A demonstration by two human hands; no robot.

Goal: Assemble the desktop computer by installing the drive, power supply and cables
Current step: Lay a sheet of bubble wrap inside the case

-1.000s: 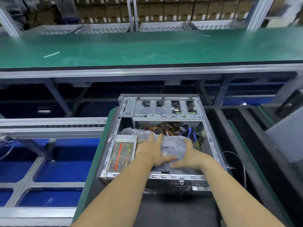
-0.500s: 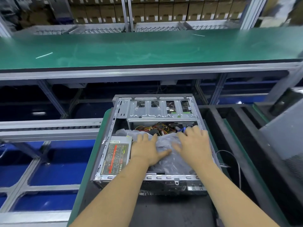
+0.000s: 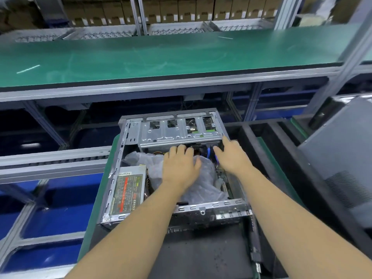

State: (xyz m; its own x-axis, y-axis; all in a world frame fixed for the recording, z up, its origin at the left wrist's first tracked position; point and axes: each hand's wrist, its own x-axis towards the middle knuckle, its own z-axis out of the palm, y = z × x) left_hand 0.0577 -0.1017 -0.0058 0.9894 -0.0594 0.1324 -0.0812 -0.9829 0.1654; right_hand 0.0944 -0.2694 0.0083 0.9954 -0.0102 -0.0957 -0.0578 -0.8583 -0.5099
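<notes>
An open metal computer case (image 3: 112,184) lies on its side in front of me. A power supply (image 3: 127,193) with a red and green label sits in its near left corner. A crumpled clear plastic bag (image 3: 203,184) covers the middle of the case. My left hand (image 3: 181,168) lies flat on the bag, fingers reaching under the silver drive cage (image 3: 177,131). My right hand (image 3: 231,156) reaches into the far right of the case with fingers spread, beside blue cables (image 3: 209,153). The fingertips of both hands are partly hidden near the cage edge.
A long green conveyor belt (image 3: 161,55) runs across behind the case. A grey case side panel (image 3: 342,150) leans at the right. A dark tool with a cord (image 3: 254,244) lies near the case's right front. Shelves of cardboard boxes (image 3: 181,11) stand at the back.
Both hands have moved forward over the plastic bag toward the drive cage. The right hand has shifted from the bag to the cables at the far right.
</notes>
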